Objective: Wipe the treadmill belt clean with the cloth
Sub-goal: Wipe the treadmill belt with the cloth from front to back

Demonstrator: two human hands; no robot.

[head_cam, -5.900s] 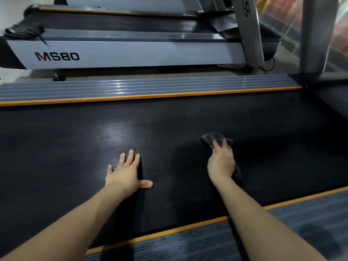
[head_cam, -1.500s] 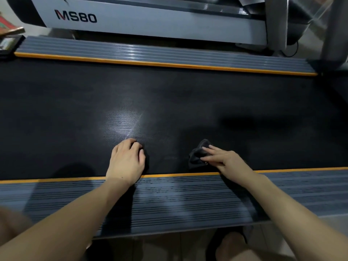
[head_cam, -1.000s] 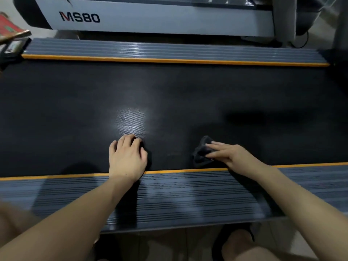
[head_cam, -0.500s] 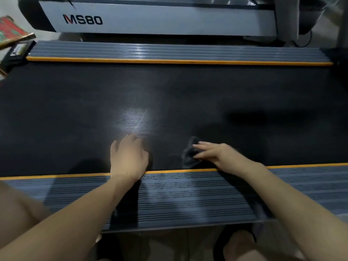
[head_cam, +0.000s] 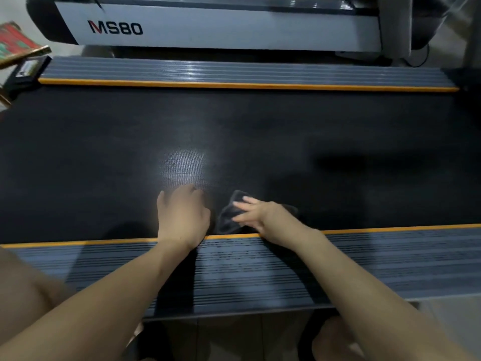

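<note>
The black treadmill belt [head_cam: 234, 131] runs left to right across the view, with a pale sheen patch at its middle. A small dark grey cloth [head_cam: 229, 217] lies crumpled on the belt close to the near orange stripe. My right hand [head_cam: 257, 214] presses on the cloth with fingers stretched out to the left, covering its right part. My left hand [head_cam: 182, 214] rests on the belt just left of the cloth with its fingers curled under, holding nothing.
Ribbed grey side rails with orange edging border the belt: the near rail [head_cam: 260, 269] lies under my forearms and the far rail [head_cam: 234, 71] beyond. A second treadmill marked MS80 [head_cam: 182, 27] stands behind. A red patterned object [head_cam: 15, 43] sits at far left.
My right hand has slid the cloth leftward along the near edge of the belt, closing the gap to my left hand. The left hand has stayed put with its fingers curled.
</note>
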